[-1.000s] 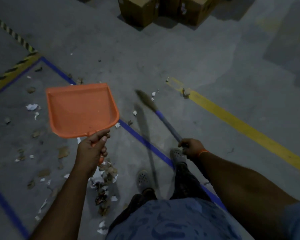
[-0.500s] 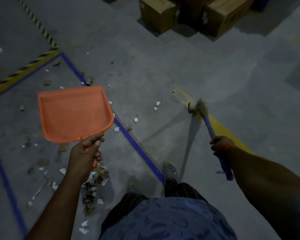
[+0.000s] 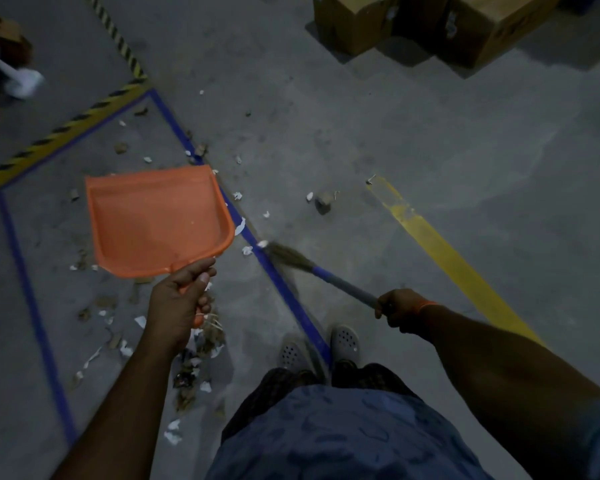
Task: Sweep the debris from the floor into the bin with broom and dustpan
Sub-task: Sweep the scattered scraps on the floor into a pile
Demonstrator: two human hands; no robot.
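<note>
1. Our left hand (image 3: 179, 303) grips the handle of the orange dustpan (image 3: 156, 220), held empty above the floor; it looks light and stiff.
2. Our right hand (image 3: 400, 308) clasps the broom (image 3: 321, 271) mid-shaft; its soft bristles meet the blue tape line (image 3: 281, 285).
3. Debris (image 3: 201, 348), seemingly light scraps, lies scattered near our feet; cardboard boxes (image 3: 426, 22) stand well apart; no bin shows.
</note>
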